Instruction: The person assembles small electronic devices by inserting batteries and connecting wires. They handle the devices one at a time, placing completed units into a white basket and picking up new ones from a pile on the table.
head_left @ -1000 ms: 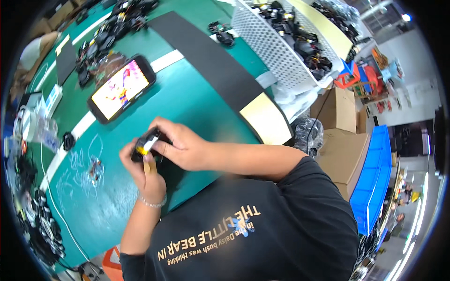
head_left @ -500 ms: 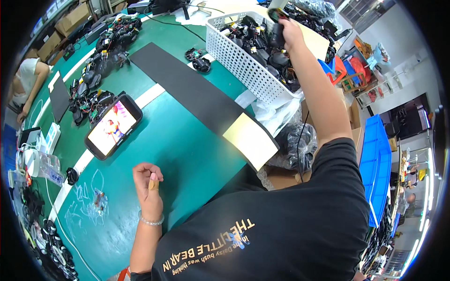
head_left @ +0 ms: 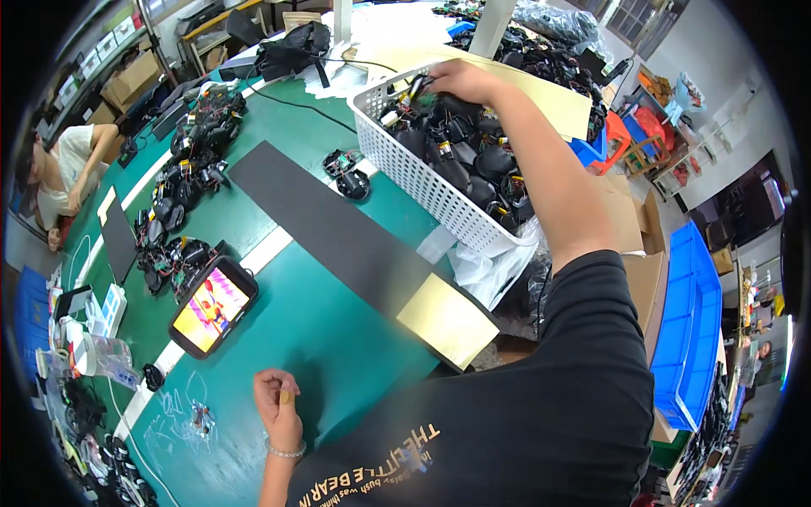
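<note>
My right hand (head_left: 463,82) is at the far end of a white perforated plastic basket (head_left: 439,188), its fingers closed on a small black electronic part (head_left: 419,84). Black rounded housings with wires and small circuit boards (head_left: 456,160) fill the basket. My left hand (head_left: 279,407) rests above the green table with its fingers curled in, a tan bandage on the thumb; I see nothing in it. A long dark grey mat (head_left: 325,228) lies between my hands, a pale yellow sheet (head_left: 448,319) on its near end. Two loose parts (head_left: 348,176) lie left of the basket.
A propped phone (head_left: 213,307) with a lit screen stands on the green table (head_left: 338,338). Behind it stretches a pile of wired black parts (head_left: 182,182). Another person (head_left: 72,173) sits at the far left. Blue trays (head_left: 680,329) and cardboard boxes stand to my right.
My right hand has moved left over the basket and lowered to its far end. The view has shifted. My left hand stays curled above the table.
</note>
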Available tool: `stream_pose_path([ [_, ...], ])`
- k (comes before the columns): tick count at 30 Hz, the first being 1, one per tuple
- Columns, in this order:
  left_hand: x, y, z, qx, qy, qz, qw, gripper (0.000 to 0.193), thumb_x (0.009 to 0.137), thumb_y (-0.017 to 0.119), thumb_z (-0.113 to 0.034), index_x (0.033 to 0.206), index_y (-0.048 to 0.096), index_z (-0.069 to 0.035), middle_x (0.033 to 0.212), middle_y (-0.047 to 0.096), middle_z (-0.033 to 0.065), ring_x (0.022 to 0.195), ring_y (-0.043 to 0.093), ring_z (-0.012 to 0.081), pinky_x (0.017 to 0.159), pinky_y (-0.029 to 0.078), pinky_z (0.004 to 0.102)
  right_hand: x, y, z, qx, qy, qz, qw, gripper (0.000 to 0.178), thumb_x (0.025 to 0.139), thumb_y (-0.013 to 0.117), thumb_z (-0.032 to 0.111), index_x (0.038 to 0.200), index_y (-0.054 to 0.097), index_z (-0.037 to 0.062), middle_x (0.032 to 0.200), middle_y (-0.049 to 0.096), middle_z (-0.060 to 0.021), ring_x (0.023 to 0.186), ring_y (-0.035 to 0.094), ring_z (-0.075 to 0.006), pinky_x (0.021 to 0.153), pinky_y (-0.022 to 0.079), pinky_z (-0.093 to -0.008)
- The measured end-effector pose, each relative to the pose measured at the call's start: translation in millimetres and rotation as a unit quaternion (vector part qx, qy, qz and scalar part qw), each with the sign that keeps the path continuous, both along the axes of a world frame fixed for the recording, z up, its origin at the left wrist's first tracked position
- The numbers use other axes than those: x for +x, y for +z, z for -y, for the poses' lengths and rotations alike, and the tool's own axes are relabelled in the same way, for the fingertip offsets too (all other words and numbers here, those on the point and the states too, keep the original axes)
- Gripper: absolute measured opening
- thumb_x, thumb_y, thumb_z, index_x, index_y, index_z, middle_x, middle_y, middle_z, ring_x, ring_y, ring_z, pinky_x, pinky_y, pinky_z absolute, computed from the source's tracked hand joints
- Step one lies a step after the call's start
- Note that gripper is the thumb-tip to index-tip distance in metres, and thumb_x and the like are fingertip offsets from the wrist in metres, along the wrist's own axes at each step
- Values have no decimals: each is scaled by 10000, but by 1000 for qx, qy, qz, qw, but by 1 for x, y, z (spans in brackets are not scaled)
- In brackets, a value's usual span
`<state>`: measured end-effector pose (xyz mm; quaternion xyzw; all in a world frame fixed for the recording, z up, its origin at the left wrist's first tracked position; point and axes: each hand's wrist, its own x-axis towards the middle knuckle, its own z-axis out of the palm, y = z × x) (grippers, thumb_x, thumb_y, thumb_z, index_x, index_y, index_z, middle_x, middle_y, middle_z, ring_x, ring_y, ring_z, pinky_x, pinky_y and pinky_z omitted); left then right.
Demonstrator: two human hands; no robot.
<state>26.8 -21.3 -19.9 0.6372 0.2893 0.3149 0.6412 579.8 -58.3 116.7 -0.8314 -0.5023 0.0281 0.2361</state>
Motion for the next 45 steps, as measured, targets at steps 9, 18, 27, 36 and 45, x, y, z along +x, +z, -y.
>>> stream_pose_path([
  [9,4,4,3,3,11,-42,999,106,907,477,-119,942,427,-33,743,470,36,656,422,91,606,368,216,32,31,18,57,19,56,997,242,758,598,271,842,650,50,738,614,-75,677,542,-150,641,440,-298],
  [18,10,4,4,14,11,-53,998,109,906,473,-130,934,425,-36,729,456,28,650,415,94,607,363,221,57,-18,111,56,-146,-49,987,246,775,581,230,871,628,8,725,584,-35,694,521,-124,681,411,-260],
  [27,-4,0,9,36,61,-91,993,162,889,529,-148,954,461,-17,766,505,51,693,458,110,621,392,246,17,-32,40,-59,-304,183,933,356,760,563,292,977,597,12,943,626,-216,905,601,-370,812,463,-449],
  [36,40,147,3,441,-214,188,851,365,806,521,-23,1163,452,-62,842,550,110,729,538,239,640,443,344,135,-60,112,8,-139,197,971,583,808,554,283,1278,397,-23,1279,439,-230,1207,405,-354,1006,315,-376],
  [45,39,192,37,566,-239,214,759,337,775,532,-72,1110,501,-49,836,564,131,708,555,259,616,451,345,-106,-8,46,178,61,275,943,444,820,568,201,1195,458,-10,1180,508,-180,1123,468,-311,981,324,-368],
])
